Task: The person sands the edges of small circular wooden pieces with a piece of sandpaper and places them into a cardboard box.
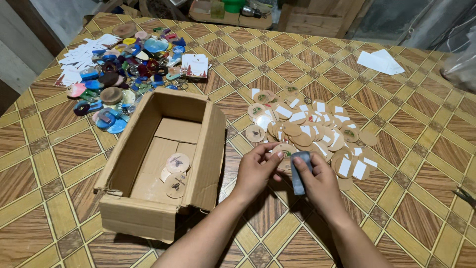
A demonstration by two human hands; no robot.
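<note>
My left hand (255,171) pinches a round wooden disc (284,154) over the tabletop (406,198) while my right hand (317,181) grips a grey pad (299,171) against it, beside the disc pile (310,126) and the open box (163,154).

Soft, even daylight fills the scene, brighter toward the far side of the table (396,164). Shadows are faint: a dim one inside the box (163,149) and a darker patch beneath the forearms. The glossy tabletop shows mild sheen, no harsh glare. Focus is sharp at centre; the far background looks softer, and wide-angle bending stretches the edges
</note>
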